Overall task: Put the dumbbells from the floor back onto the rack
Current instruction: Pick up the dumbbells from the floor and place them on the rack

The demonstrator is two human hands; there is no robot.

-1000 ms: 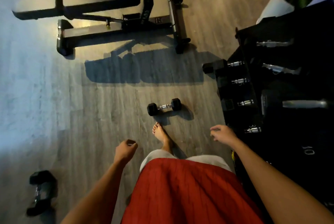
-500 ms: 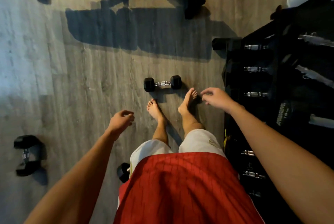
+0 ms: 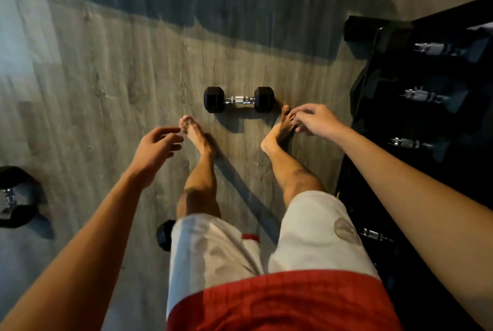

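Seen from above, a dumbbell (image 3: 238, 100) lies on the floor (image 3: 106, 77) at center frame, with the left hand (image 3: 156, 145) and right hand (image 3: 314, 120) empty, fingers loose and apart, low on either side, likely poised to lift it onto the rack (image 3: 400, 85) at right.

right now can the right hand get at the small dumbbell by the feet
Probably yes. The right hand is empty and hangs just right of the small dumbbell, whose chrome handle lies bare on the floor. Only the right foot stands near that end; the hand likely needs to drop lower.
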